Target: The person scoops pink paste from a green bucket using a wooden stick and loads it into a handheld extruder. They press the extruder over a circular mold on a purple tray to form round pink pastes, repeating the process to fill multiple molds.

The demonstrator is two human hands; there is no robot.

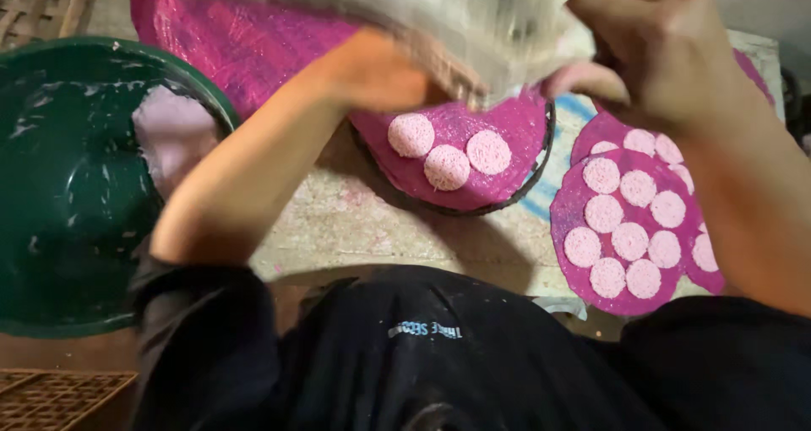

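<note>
At the left edge of the tabletop (355,228) sits a green basin (68,186) with a pale lump inside; a careless elbow swinging back could, I judge, knock it. Just right of it the left hand (380,72) is hidden under a blurred, pale mesh press (439,17) held above a round pink-lined tray (498,190) bearing three pink lacy discs (446,166); whether that grip is clenched I cannot tell. The right hand (650,51) is clenched on the press's right end. Because the press is blurred with movement and hangs directly over the discs, a slip or a tilt could drop batter unevenly or smear them. Near the right edge, pink mats (583,287) stacked with more discs overlap; a bump there could slide them off.
</note>
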